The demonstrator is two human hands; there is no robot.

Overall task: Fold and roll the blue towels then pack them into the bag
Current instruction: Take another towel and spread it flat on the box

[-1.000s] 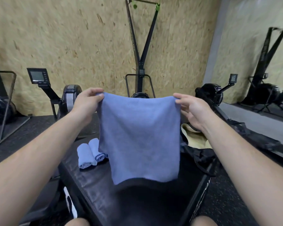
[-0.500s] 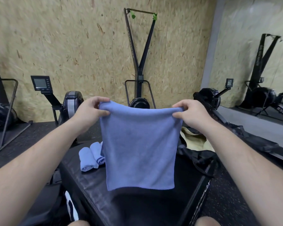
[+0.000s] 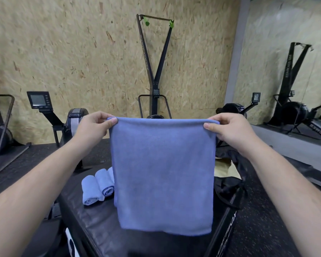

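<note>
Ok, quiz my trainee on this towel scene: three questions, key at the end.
1. True or false: the left hand and right hand each pinch a top corner of the towel.
2. Fill in: the bag lies to the towel's ____.
3. The rolls lie: A) in the bag; B) on the box, left of the towel; C) on the floor.
Key: 1 true; 2 right; 3 B.

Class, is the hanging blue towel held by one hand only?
No, the left hand and the right hand each pinch a top corner of the blue towel.
</note>
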